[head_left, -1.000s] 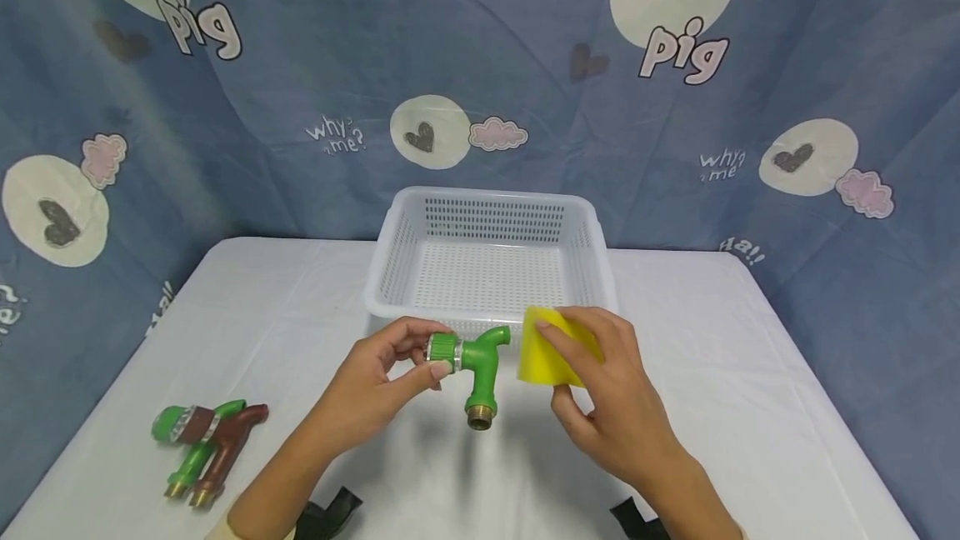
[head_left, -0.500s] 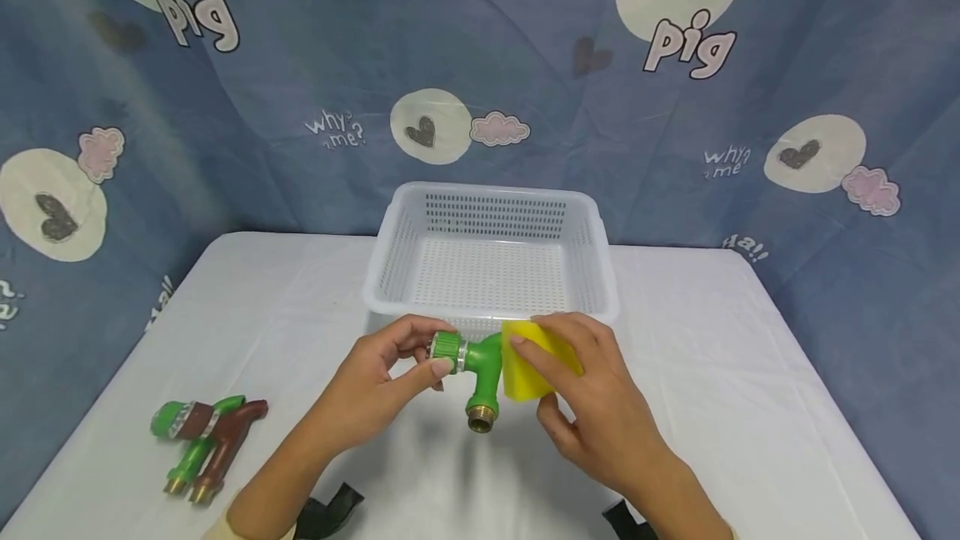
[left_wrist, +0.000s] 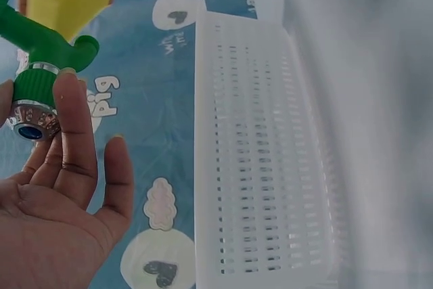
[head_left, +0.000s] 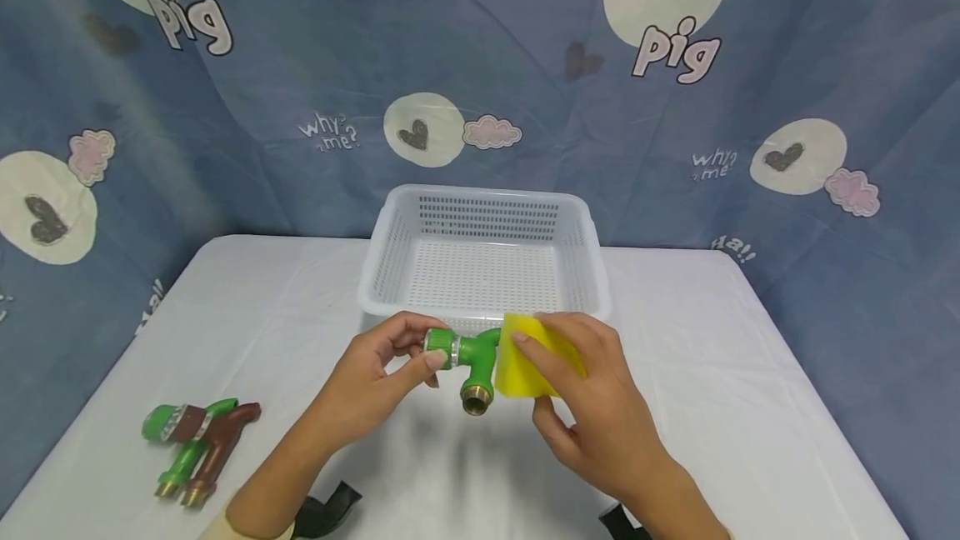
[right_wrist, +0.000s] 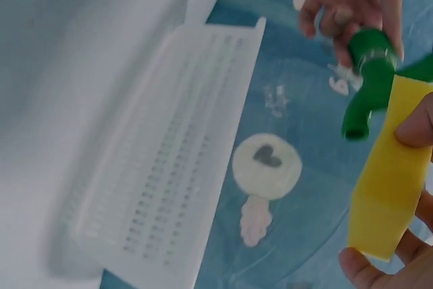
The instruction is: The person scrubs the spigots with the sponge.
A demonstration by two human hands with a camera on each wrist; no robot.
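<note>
My left hand [head_left: 382,394] pinches the ribbed green knob end of a green tap [head_left: 477,365] between thumb and fingers. The tap's brass threaded end points down and towards me. In my right hand [head_left: 603,411] is a yellow sponge [head_left: 513,373], gripped between thumb and fingers beside the tap's spout. The sponge covers the spout's tip in the head view; whether it presses on the tap I cannot tell. In the left wrist view the sponge [left_wrist: 64,1] overlaps with the tap [left_wrist: 51,49]. The right wrist view shows the sponge [right_wrist: 385,187] in front of the tap's body [right_wrist: 379,89].
A white perforated basket [head_left: 367,302] stands behind my hands, near the table's back edge. At the left of the white table [head_left: 300,298] lie a green tap [head_left: 183,465] and a brown tap [head_left: 225,444], crossed together. A patterned blue cloth [head_left: 480,40] hangs behind.
The sponge in my right hand has moved left, from apart from the tap to up against its spout in view. The tap has tilted, its brass end rising towards me.
</note>
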